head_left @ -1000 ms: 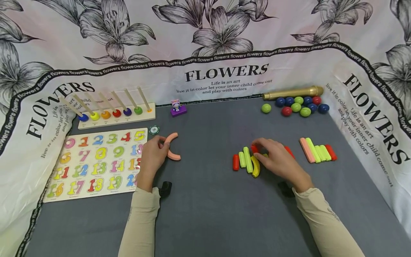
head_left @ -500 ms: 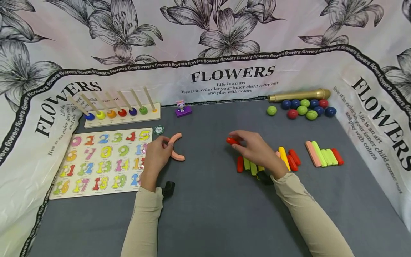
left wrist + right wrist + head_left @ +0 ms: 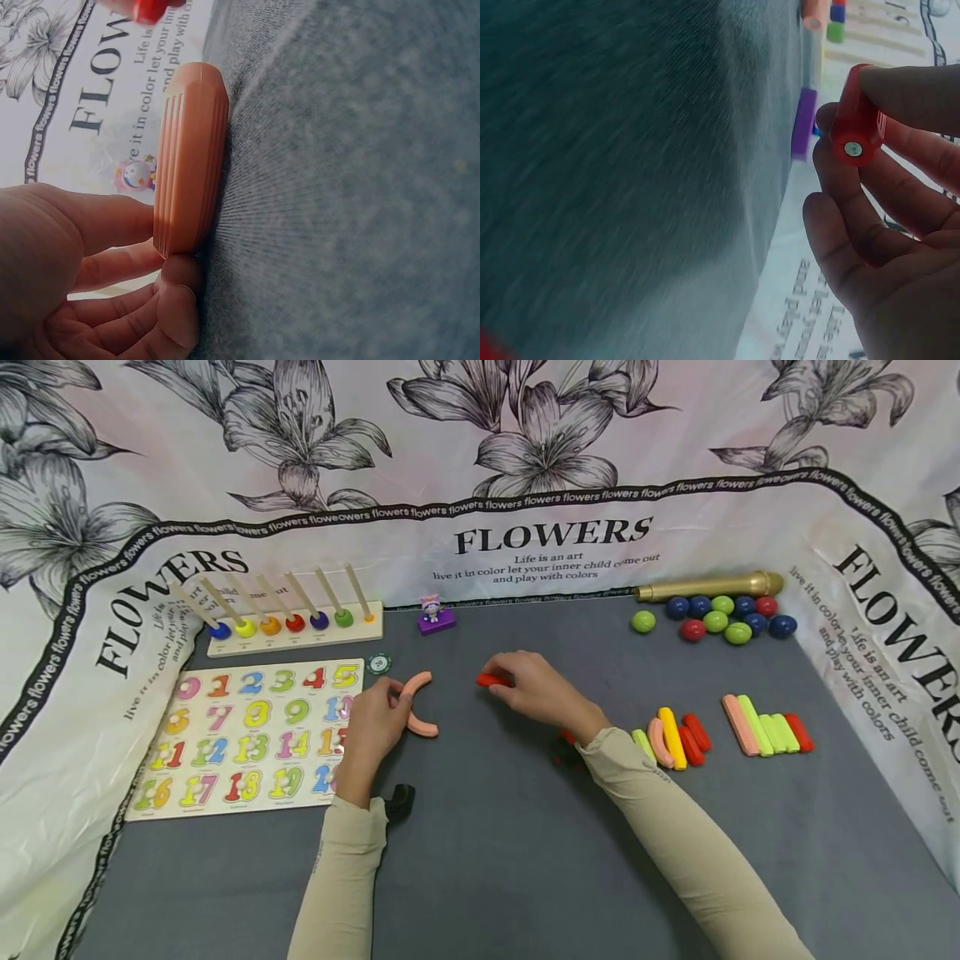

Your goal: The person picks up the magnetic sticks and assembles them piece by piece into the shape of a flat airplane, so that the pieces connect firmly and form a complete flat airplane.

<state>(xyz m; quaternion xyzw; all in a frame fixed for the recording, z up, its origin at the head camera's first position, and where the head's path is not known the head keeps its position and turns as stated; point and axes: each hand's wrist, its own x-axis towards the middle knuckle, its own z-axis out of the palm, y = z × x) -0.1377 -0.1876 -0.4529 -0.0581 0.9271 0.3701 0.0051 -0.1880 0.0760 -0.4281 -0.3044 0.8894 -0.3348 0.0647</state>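
Observation:
On the grey cloth, left of the middle, lies a peach C-shaped curve of magnetic stick pieces (image 3: pixel 422 728). My left hand (image 3: pixel 377 714) holds it at its left side; in the left wrist view the thumb and fingers are at the near end of a ribbed peach stick (image 3: pixel 192 157). My right hand (image 3: pixel 536 685) pinches a short red magnetic stick (image 3: pixel 491 680) between thumb and fingers, to the right of the curve. The right wrist view shows that red stick (image 3: pixel 857 120) end on, a round silver magnet in its tip.
Yellow, peach, green and red sticks (image 3: pixel 672 739) lie behind the right forearm, with another row (image 3: pixel 772 729) farther right. Coloured balls (image 3: pixel 716 621) and a gold tube (image 3: pixel 708 586) sit at the back right. A number board (image 3: pixel 247 735), peg stand (image 3: pixel 300 639), chip (image 3: pixel 378 663) and purple-based figurine (image 3: pixel 437 620) are leftward.
My right hand has picked the red stick out of the middle row and carried it left toward the peach curve. The left hand keeps its hold, and the head view has shifted slightly.

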